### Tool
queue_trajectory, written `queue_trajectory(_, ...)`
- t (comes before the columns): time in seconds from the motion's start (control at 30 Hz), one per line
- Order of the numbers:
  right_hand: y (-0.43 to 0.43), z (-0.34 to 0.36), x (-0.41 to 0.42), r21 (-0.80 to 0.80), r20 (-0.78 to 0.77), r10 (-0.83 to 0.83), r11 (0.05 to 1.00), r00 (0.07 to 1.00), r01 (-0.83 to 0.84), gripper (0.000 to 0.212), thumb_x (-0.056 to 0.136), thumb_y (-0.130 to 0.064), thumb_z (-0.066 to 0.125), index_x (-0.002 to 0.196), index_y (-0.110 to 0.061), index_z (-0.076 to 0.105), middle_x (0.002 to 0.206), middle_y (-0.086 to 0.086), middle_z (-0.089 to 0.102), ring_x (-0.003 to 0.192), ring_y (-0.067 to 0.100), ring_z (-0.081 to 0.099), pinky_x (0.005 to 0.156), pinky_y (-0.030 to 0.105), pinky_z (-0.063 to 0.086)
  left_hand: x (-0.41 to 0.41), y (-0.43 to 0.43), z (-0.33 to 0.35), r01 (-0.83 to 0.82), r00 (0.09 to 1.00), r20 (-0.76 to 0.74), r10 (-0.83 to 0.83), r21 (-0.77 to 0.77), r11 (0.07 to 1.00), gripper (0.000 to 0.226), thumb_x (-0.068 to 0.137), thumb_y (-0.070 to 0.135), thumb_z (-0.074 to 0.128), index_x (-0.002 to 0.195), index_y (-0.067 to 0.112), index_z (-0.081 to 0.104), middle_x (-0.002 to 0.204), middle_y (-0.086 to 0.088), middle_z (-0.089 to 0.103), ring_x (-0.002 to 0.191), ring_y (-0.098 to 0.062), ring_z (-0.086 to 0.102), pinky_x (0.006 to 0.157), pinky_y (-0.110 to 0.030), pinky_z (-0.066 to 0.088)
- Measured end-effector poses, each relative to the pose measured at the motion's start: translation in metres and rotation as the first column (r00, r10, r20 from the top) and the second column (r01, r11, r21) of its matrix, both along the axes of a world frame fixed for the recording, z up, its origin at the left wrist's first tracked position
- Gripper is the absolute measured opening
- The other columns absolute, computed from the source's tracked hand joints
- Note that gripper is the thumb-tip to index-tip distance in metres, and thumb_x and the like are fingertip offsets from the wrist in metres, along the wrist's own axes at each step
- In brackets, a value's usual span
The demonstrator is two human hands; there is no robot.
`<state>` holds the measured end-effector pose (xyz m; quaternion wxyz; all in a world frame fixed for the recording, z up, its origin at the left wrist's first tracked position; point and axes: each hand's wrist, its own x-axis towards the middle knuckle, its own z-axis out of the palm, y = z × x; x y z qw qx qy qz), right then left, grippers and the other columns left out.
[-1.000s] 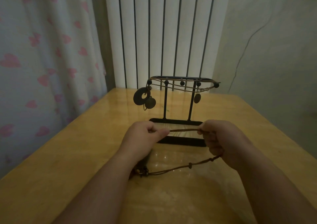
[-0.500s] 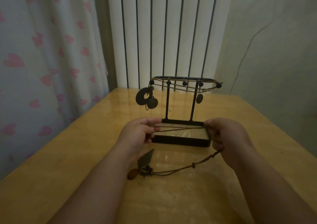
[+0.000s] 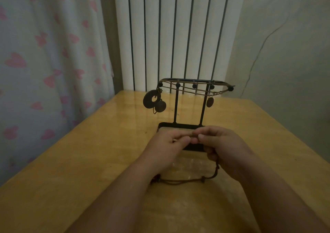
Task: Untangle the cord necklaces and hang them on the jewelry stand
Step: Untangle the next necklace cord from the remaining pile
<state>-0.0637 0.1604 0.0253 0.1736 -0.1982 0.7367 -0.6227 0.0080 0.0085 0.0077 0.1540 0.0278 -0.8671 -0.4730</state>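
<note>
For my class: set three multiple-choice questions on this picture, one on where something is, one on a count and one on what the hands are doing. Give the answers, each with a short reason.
1. Where does the ring-shaped pendant hang on the jewelry stand?
A. At the left end of the top bar
B. At the right end of the top bar
C. On the base

2. How many pendants hang from the stand?
A. One
B. Three
C. Six

3. What are the left hand and right hand doing?
A. Lying flat on the table
B. Pinching the cord, fingertips meeting
C. Lifting the stand

Answers:
1 A: it hangs under the bar's left end.
2 B: the ring, a round disc beside it and an oval pendant towards the right.
3 B: the fingertips meet in front of the base, and the cord trails down from the right hand.
</note>
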Motion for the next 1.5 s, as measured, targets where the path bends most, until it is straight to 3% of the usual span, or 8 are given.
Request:
queue_trajectory(0.17, -0.003, 0.001, 0.003, -0.007, -0.012, 0.017, 1.000, 1.000, -0.017, 0.018, 0.093, -0.005, 0.055, 0.097, -0.007, 0.072, 0.073, 0.003, 0.071, 0.059, 0.013, 0.048, 0.052, 0.024, 0.038, -0.001, -0.001, 0.000, -0.082, 0.996, -0.036, 0.082, 0.023, 0.996, 0.013, 0.096, 0.027, 0.057, 0.093, 0.033, 0.068, 0.081, 0.014, 0.066, 0.081, 0.002, 0.060, 0.069, -0.016, 0.041)
queue_trajectory(0.3, -0.003, 0.003, 0.004, 0.041, -0.061, 0.024, 0.999, 0.998, -0.021, 0.017, 0.091, -0.004, 0.054, 0.089, -0.005, 0.070, 0.071, 0.005, 0.071, 0.061, 0.015, 0.056, 0.057, 0.028, 0.044, -0.001, 0.000, 0.001, -0.063, 0.998, 0.000, 0.063, 0.000, 0.998, 0.019, 0.099, 0.025, 0.051, 0.090, 0.031, 0.067, 0.076, 0.014, 0.063, 0.076, 0.006, 0.059, 0.065, -0.015, 0.038)
queue_trajectory(0.53, -0.004, -0.001, 0.005, 0.066, -0.195, 0.001, 0.998, 0.981, 0.012, 0.013, 0.090, -0.014, 0.064, 0.090, -0.018, 0.076, 0.077, 0.000, 0.072, 0.064, 0.005, 0.059, 0.062, 0.025, 0.048, -0.001, -0.003, -0.001, -0.062, 0.997, -0.045, 0.063, 0.028, 0.998, 0.017, 0.098, 0.023, 0.053, 0.099, 0.027, 0.070, 0.085, 0.008, 0.067, 0.085, -0.003, 0.062, 0.076, -0.025, 0.049)
queue_trajectory(0.7, -0.004, -0.003, 0.005, 0.111, -0.300, 0.033, 0.994, 0.953, 0.001, 0.009, 0.089, -0.019, 0.066, 0.088, -0.022, 0.075, 0.072, -0.009, 0.070, 0.059, -0.005, 0.058, 0.057, 0.014, 0.046, -0.001, -0.004, -0.002, -0.049, 0.997, -0.053, 0.049, -0.003, 0.999, 0.019, 0.098, 0.023, 0.053, 0.090, 0.032, 0.068, 0.078, 0.012, 0.064, 0.078, 0.003, 0.059, 0.070, -0.019, 0.043)
queue_trajectory(0.93, -0.005, -0.008, 0.003, 0.181, -0.509, 0.057, 0.983, 0.859, 0.041, 0.009, 0.089, -0.025, 0.064, 0.085, -0.029, 0.070, 0.076, -0.004, 0.068, 0.067, 0.005, 0.059, 0.061, 0.018, 0.050, 0.000, -0.003, 0.000, -0.054, 0.997, -0.055, 0.053, -0.019, 0.998, 0.023, 0.098, 0.025, 0.054, 0.082, 0.036, 0.065, 0.076, 0.012, 0.064, 0.074, 0.009, 0.057, 0.066, -0.016, 0.039)
queue_trajectory(1.13, -0.007, -0.010, 0.003, 0.281, -0.649, 0.089, 0.951, 0.755, 0.130, 0.009, 0.087, -0.028, 0.064, 0.082, -0.036, 0.064, 0.073, -0.013, 0.061, 0.070, -0.001, 0.055, 0.058, 0.012, 0.044, 0.000, -0.003, 0.000, -0.053, 0.998, -0.028, 0.052, -0.017, 0.998, 0.029, 0.098, 0.023, 0.052, 0.072, 0.031, 0.061, 0.074, 0.011, 0.061, 0.073, 0.001, 0.056, 0.067, -0.020, 0.038)
queue_trajectory(1.3, -0.011, -0.011, 0.005, 0.332, -0.679, 0.134, 0.933, 0.721, 0.139, 0.009, 0.089, -0.028, 0.062, 0.083, -0.035, 0.059, 0.073, -0.011, 0.058, 0.065, 0.003, 0.052, 0.056, 0.016, 0.041, -0.001, -0.005, -0.001, -0.012, 0.999, 0.049, 0.008, 0.084, 0.996, 0.030, 0.101, 0.023, 0.048, 0.075, 0.026, 0.062, 0.077, 0.008, 0.062, 0.083, -0.011, 0.059, 0.077, -0.030, 0.044)
queue_trajectory(1.5, -0.013, -0.010, 0.006, 0.329, -0.696, 0.150, 0.936, 0.702, 0.126, 0.014, 0.088, -0.027, 0.064, 0.083, -0.038, 0.058, 0.073, -0.013, 0.059, 0.069, -0.003, 0.055, 0.055, 0.012, 0.043, -0.003, -0.008, -0.004, 0.009, 0.998, 0.059, -0.019, 0.160, 0.987, 0.026, 0.102, 0.021, 0.045, 0.090, 0.011, 0.066, 0.078, 0.004, 0.062, 0.082, -0.012, 0.057, 0.083, -0.034, 0.045)
